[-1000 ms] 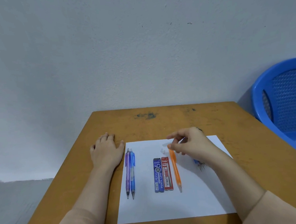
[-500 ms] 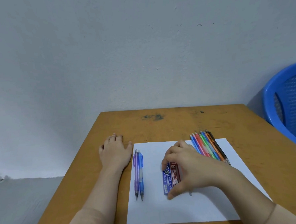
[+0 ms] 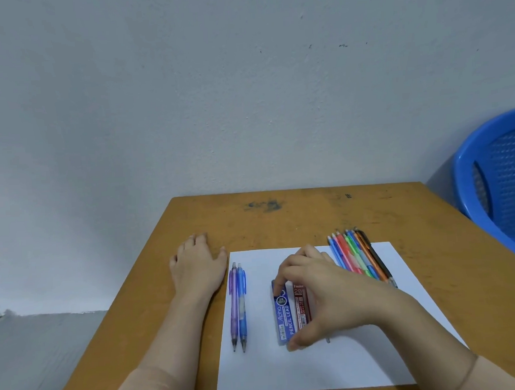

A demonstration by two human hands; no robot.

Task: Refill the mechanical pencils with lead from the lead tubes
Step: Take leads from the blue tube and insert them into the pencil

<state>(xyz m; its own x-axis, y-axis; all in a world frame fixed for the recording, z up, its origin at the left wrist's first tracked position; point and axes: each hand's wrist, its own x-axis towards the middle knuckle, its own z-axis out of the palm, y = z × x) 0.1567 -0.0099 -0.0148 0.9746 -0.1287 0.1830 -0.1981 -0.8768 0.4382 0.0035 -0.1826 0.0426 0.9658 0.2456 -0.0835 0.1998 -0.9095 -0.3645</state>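
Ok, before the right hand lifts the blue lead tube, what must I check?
1. Right hand grips blue lead tube, finger at top end, thumb at bottom end: ok.
2. Red lead tube apart from it: not ok, they touch.
3. Left hand free, flat on table: ok.
4. Purple pencil and blue pencil lying ready on paper: ok.
5. Tube's cap shut: cannot tell.

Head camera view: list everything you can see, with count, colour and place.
table: one, brown, foreground
paper sheet: one, white, on table
pencil pair: two, purple and blue, sheet's left side
blue lead tube: one, blue, mid-sheet
red lead tube: one, red, beside the blue
pencil bundle: about six, mixed colours, sheet's far right corner
basket: one, blue, right edge
left hand: flat on table, left of sheet
right hand: pinches blue lead tube end to end
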